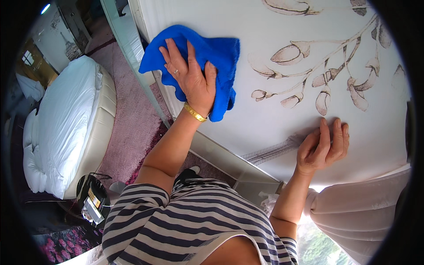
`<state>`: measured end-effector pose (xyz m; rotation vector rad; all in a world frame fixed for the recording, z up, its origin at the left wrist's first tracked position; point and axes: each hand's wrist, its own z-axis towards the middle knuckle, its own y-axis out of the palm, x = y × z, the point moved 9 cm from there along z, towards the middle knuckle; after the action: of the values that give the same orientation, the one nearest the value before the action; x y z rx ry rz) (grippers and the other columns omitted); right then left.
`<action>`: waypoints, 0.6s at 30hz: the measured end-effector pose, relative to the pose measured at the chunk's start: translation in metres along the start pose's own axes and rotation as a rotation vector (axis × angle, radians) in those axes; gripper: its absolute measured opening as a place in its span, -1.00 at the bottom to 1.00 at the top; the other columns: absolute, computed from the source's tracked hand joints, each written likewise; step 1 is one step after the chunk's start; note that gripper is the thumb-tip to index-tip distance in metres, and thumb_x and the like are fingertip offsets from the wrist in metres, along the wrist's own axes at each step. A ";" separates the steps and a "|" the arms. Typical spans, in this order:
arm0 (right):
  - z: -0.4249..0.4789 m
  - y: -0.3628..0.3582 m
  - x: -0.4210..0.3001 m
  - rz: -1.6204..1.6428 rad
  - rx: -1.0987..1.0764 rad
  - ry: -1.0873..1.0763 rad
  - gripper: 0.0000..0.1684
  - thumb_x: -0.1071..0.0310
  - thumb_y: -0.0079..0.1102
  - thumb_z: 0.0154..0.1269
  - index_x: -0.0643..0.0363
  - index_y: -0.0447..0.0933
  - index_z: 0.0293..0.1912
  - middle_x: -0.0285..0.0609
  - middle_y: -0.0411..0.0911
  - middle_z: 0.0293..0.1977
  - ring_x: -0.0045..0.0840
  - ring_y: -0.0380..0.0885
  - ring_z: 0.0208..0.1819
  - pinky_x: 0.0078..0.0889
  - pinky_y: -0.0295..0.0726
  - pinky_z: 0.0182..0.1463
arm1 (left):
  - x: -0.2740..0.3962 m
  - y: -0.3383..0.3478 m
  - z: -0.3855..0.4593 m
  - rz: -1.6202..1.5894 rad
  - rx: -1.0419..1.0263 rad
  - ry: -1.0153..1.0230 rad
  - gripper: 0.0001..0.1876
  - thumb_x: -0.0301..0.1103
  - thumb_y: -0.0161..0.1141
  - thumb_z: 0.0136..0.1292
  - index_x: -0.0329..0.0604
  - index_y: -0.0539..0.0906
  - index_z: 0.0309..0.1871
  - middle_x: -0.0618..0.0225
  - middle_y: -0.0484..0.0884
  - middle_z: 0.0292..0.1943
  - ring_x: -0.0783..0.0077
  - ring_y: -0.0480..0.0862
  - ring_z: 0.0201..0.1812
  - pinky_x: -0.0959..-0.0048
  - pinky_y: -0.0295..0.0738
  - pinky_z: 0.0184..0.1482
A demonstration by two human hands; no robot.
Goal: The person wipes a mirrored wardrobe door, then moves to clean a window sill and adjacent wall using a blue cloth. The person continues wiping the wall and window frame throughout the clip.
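Note:
My left hand point(192, 76) presses a blue cloth point(225, 56) flat against a white wall panel point(232, 139), near its left edge. The fingers are spread over the cloth, and its lower corner hangs loose below my palm. A ring and a gold-coloured bracelet point(195, 112) are on that hand and wrist. My right hand point(321, 149) is at the lower right of the panel, fingers loosely bent and holding nothing. Whether its fingertips touch the surface is hard to tell. Between the hands, the panel bears a printed branch with buds point(308, 73) and a grey lattice tower point(275, 149).
A glass edge point(132, 59) runs along the panel's left side. Beyond it are pink carpet point(129, 109) and a round bed point(66, 126) with white bedding. A black round stand point(89, 195) holds small items. A gathered curtain point(357, 202) hangs beside a bright window point(318, 245) at lower right.

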<state>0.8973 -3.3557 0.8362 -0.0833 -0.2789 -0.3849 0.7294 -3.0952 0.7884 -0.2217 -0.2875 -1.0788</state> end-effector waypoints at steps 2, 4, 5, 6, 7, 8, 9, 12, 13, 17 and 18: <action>0.000 -0.004 0.001 0.031 0.006 0.009 -0.61 0.61 0.08 0.19 0.19 0.67 -0.01 -0.10 0.61 0.07 -0.20 0.49 0.22 -0.15 0.44 0.30 | 0.034 0.003 0.019 -0.015 -0.010 0.021 -0.37 0.01 0.08 0.44 -0.16 0.41 0.46 -0.23 -0.04 0.58 -0.45 -0.17 0.58 -0.47 -0.26 0.42; -0.003 -0.004 0.005 0.085 0.008 0.023 -0.63 0.59 0.11 0.20 0.19 0.65 0.00 -0.10 0.62 0.07 -0.20 0.50 0.21 -0.14 0.44 0.30 | 0.072 0.008 0.024 -0.035 -0.071 0.037 -0.39 0.05 0.12 0.38 -0.10 0.54 0.38 -0.32 -0.02 0.56 -0.56 -0.18 0.55 -0.50 -0.44 0.39; -0.003 -0.006 0.006 0.112 0.009 0.030 -0.64 0.59 0.12 0.20 0.19 0.64 0.01 -0.09 0.62 0.07 -0.20 0.51 0.21 -0.14 0.44 0.30 | 0.089 0.012 0.020 -0.034 -0.093 0.067 -0.42 0.08 0.12 0.38 0.00 0.57 0.36 -0.36 0.00 0.55 -0.62 -0.18 0.53 -0.52 -0.53 0.37; -0.003 -0.008 0.008 0.160 -0.018 0.048 -0.67 0.54 0.15 0.25 0.21 0.60 0.02 -0.05 0.61 0.05 -0.15 0.51 0.18 -0.10 0.44 0.28 | 0.108 0.016 0.011 -0.041 -0.130 0.087 -0.42 0.11 0.14 0.35 0.08 0.58 0.35 -0.36 0.01 0.54 -0.63 -0.18 0.53 -0.53 -0.55 0.36; -0.003 -0.013 0.012 0.235 0.004 0.122 -0.67 0.52 0.15 0.26 0.21 0.59 0.03 -0.04 0.60 0.04 -0.12 0.51 0.17 -0.08 0.43 0.28 | 0.125 0.019 0.003 -0.047 -0.171 0.107 -0.42 0.14 0.16 0.33 0.16 0.59 0.35 -0.36 0.03 0.54 -0.64 -0.18 0.52 -0.55 -0.58 0.35; -0.001 -0.015 0.015 0.311 0.029 0.197 -0.68 0.50 0.15 0.28 0.21 0.58 0.04 -0.02 0.60 0.03 -0.10 0.51 0.16 -0.06 0.43 0.27 | 0.139 0.022 -0.005 -0.056 -0.188 0.138 -0.42 0.17 0.16 0.32 0.21 0.59 0.34 -0.36 0.04 0.53 -0.65 -0.17 0.52 -0.57 -0.58 0.34; -0.001 -0.017 0.016 0.394 0.059 0.273 -0.68 0.48 0.14 0.30 0.21 0.56 0.06 -0.01 0.59 0.03 -0.08 0.50 0.14 -0.04 0.43 0.27 | 0.149 0.024 -0.014 -0.057 -0.203 0.172 -0.43 0.20 0.16 0.30 0.27 0.60 0.33 -0.36 0.05 0.53 -0.65 -0.17 0.52 -0.59 -0.58 0.33; 0.002 -0.042 -0.020 0.549 0.025 0.160 -0.64 0.43 0.07 0.42 0.28 0.47 0.17 0.05 0.55 0.09 -0.06 0.46 0.23 0.03 0.41 0.33 | 0.156 0.026 -0.021 -0.091 -0.201 0.136 -0.46 0.17 0.10 0.35 0.28 0.59 0.34 -0.28 0.11 0.53 -0.61 -0.13 0.53 -0.57 -0.54 0.35; 0.000 -0.039 -0.038 0.730 0.021 0.150 -0.63 0.44 0.10 0.40 0.29 0.48 0.16 0.07 0.54 0.12 -0.04 0.46 0.23 0.02 0.38 0.35 | 0.155 0.024 -0.021 -0.077 -0.199 0.131 -0.48 0.14 0.09 0.37 0.27 0.59 0.34 -0.26 0.12 0.53 -0.58 -0.11 0.53 -0.55 -0.52 0.37; 0.008 0.022 -0.049 0.419 -0.133 0.283 -0.54 0.35 0.32 0.23 0.25 0.62 0.12 0.04 0.55 0.15 -0.05 0.48 0.23 -0.03 0.42 0.31 | 0.149 0.018 -0.022 -0.068 -0.189 0.252 -0.52 0.07 0.09 0.36 0.27 0.64 0.29 -0.17 0.20 0.52 -0.32 0.00 0.57 -0.37 -0.36 0.45; 0.013 0.024 -0.051 0.353 -0.140 0.234 -0.52 0.34 0.32 0.23 0.22 0.61 0.15 0.04 0.54 0.18 -0.07 0.48 0.23 -0.06 0.41 0.29 | 0.142 0.014 -0.018 -0.098 -0.202 0.260 -0.52 0.07 0.13 0.34 0.27 0.65 0.28 -0.15 0.22 0.51 -0.27 0.06 0.56 -0.28 -0.26 0.43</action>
<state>0.8582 -3.3134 0.8331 -0.2196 -0.0030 -0.0602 0.8062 -3.2126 0.8184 -0.2466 0.0448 -1.2204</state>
